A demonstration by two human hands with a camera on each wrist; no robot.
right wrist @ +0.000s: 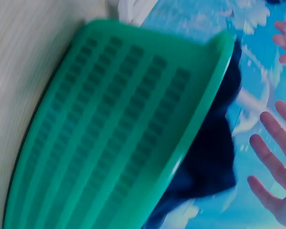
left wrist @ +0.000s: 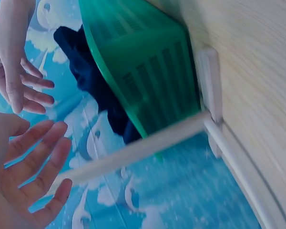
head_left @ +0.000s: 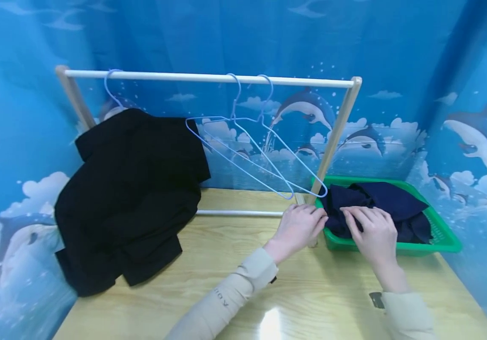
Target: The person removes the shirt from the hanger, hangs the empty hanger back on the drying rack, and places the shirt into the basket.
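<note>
My left hand [head_left: 300, 225] is held up in front of the rack's right post, its fingers loosely bent with nothing between them, as the left wrist view shows. Close to the basket's near side hovers my right hand [head_left: 372, 231], fingers relaxed and spread in the right wrist view, also bare. Dark navy clothes [head_left: 389, 200] lie heaped in a green plastic basket [head_left: 443, 236], behind the right hand. In the left wrist view the cloth [left wrist: 97, 90] bulges over the basket rim, apart from both hands.
A white-railed clothes rack [head_left: 175, 76] stands on the wooden table [head_left: 209, 250]. At its left a black garment [head_left: 132, 198] hangs from a hanger [head_left: 111, 89]. Two bare hangers, one in front [head_left: 243, 158], hang further right. A dolphin-print curtain [head_left: 243, 38] surrounds the table.
</note>
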